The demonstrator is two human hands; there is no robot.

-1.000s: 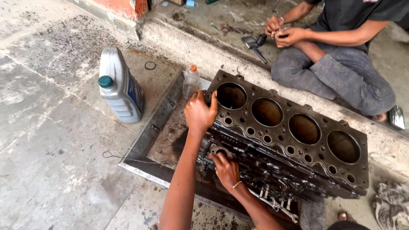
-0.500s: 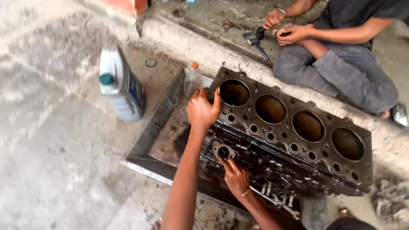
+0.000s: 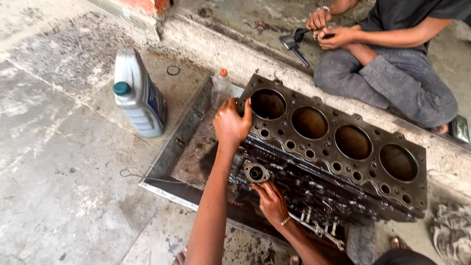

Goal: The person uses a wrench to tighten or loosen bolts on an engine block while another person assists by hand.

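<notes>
A dark, oily engine block (image 3: 338,157) with a row of round cylinder bores lies on its side in a shallow metal tray (image 3: 169,152). My left hand (image 3: 231,122) grips the block's near-left top corner beside the first bore. My right hand (image 3: 271,201) rests low on the block's front face, fingers touching it just below a small round flange fitting (image 3: 255,172). It holds nothing that I can make out.
A grey oil jug with a green cap (image 3: 140,95) stands left of the tray. A small clear bottle with an orange cap (image 3: 221,88) stands in the tray's far corner. Another person (image 3: 392,73) sits cross-legged behind the block, handling a tool. A rag (image 3: 451,230) lies at right.
My right hand has slid down and right from the round flange fitting, which now shows. My left hand stays on the block's corner. The view has shifted slightly.
</notes>
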